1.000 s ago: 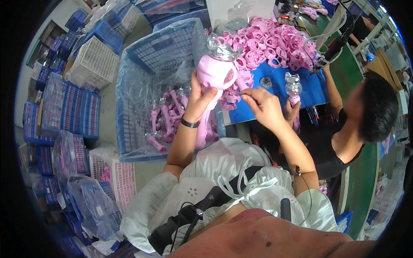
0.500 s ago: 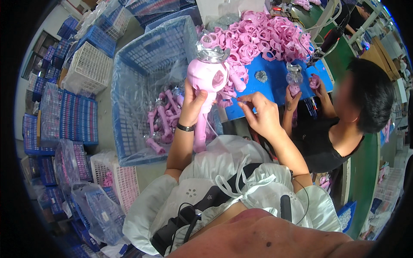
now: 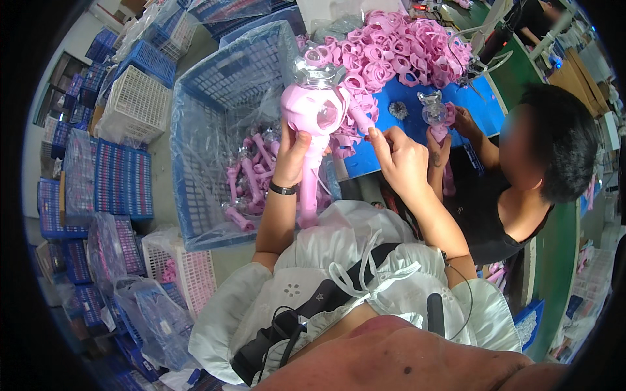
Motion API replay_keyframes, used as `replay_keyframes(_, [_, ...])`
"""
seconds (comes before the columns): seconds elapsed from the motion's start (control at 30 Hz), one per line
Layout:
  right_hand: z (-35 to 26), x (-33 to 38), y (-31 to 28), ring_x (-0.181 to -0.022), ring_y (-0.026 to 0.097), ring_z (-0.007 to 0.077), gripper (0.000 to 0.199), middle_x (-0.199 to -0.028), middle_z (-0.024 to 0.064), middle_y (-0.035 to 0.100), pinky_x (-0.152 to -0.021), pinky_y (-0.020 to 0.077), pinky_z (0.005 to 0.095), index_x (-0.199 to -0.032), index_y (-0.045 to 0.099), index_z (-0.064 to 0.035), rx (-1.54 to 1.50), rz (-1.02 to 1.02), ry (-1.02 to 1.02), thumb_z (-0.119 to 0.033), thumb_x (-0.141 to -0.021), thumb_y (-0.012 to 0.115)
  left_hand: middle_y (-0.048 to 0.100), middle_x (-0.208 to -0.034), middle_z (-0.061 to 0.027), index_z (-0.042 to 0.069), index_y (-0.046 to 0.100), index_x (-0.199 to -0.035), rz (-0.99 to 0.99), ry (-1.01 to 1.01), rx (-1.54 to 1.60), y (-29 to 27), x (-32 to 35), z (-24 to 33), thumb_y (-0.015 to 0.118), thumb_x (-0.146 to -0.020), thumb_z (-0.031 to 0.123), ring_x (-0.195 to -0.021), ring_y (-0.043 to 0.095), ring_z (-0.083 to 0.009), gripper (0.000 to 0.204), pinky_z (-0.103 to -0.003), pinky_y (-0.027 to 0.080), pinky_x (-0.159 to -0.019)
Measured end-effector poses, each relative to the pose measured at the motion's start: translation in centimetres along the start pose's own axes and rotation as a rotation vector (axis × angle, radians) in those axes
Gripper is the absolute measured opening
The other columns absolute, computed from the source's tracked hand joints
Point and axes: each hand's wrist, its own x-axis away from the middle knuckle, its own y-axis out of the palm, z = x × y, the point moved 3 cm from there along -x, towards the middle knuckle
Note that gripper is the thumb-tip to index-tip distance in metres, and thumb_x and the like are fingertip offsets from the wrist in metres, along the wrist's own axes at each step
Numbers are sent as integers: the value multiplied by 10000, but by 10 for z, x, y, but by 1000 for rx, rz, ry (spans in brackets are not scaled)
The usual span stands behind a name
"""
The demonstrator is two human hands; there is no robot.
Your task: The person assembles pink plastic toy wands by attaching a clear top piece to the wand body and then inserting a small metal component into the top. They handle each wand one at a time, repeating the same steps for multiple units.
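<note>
Left hand (image 3: 291, 153) gripping one pink toy wand (image 3: 315, 124) upright by its handle, right hand (image 3: 399, 156) pinching at something too small to tell beside its head, blue crate (image 3: 215, 117) holding several finished wands beyond the left hand, heap of pink rings (image 3: 398, 52) lying above both hands, one co-worker's hands (image 3: 456, 127) working another wand just right

Left hand (image 3: 291, 156) hides the pink wand's (image 3: 312, 130) mid-handle; right hand's (image 3: 401, 159) fingers (image 3: 379, 140) pinch something too small to identify; at 1 o'clock, the co-worker's face is blurred.
</note>
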Motion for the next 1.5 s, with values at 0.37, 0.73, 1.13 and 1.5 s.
replay_keyframes(0.37, [-31, 6, -11, -535, 611, 257, 264, -642, 94, 601, -464, 466, 340, -879, 521, -23, 55, 69, -283, -231, -822, 674, 624, -961, -162, 10, 449, -1229, -116, 2, 220, -3, -7, 9, 522, -721, 723, -636, 611, -207, 878, -312, 499, -543])
replay_keyframes(0.73, [-61, 15, -28, -507, 573, 227, 179, -648, 71, 579, -453, 435, 312, -847, 501, -25, -255, 164, -528, -82, -793, 663, 638, -920, -172, 2, 468, -1218, -88, -19, 304, -1, -14, 13, 307, -694, 845, -521, 580, -179, 1005, -285, 466, -449])
replay_keyframes(1.13, [-63, 9, -13, -515, 564, 214, 208, -706, 80, 596, -456, 424, 286, -874, 489, -11, -164, 161, -612, -18, -768, 669, 634, -903, -194, 20, 392, -1286, -56, 32, 224, 3, -18, 21, 373, -715, 804, -569, 628, -206, 970, -281, 528, -487])
replay_keyframes(1.5, [-50, 10, 0, -625, 602, 280, 212, -750, 111, 589, -487, 450, 353, -935, 493, -30, -154, 76, -533, -126, -820, 643, 641, -945, -168, 25, 462, -1230, -70, -3, 171, 2, -14, 21, 376, -741, 781, -592, 595, -179, 905, -292, 486, -521])
